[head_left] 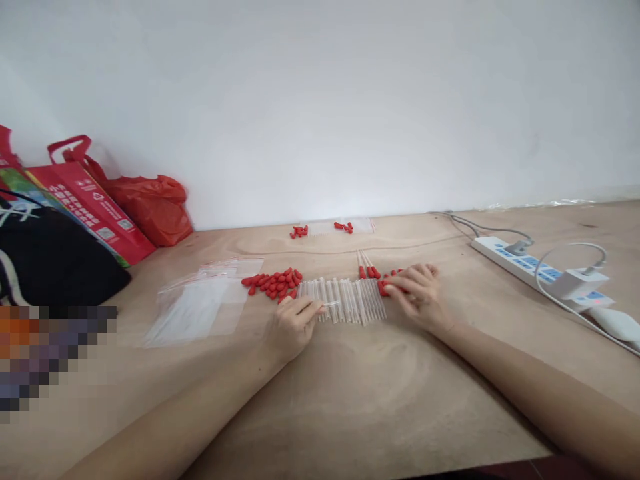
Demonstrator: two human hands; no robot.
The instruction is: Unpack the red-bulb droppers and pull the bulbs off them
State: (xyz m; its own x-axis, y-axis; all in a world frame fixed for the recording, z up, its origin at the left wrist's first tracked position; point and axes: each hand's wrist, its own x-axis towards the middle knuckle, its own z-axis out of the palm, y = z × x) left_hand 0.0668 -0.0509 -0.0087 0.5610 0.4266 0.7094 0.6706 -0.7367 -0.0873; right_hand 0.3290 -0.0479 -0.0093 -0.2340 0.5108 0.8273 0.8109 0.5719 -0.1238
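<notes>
My left hand [294, 325] is closed on a clear glass dropper tube [331, 304], which points right above a row of similar glass tubes [345, 297] lying side by side. At the right end of that row, my right hand [421, 295] has its fingers closed on a red rubber bulb [383, 288]. Just behind it lie a few droppers [370, 271] with red bulbs on their ends. More red bulbs show partly behind my right fingers. A pile of loose red bulbs [277, 283] lies beyond my left hand.
Clear plastic bags [195, 303] lie flat on the left. Near the wall is another bag [320, 229] with red-bulbed droppers. A white power strip [530, 263] with plugs and cables is on the right. Red bags [155, 207] and a black bag [55, 260] stand at far left.
</notes>
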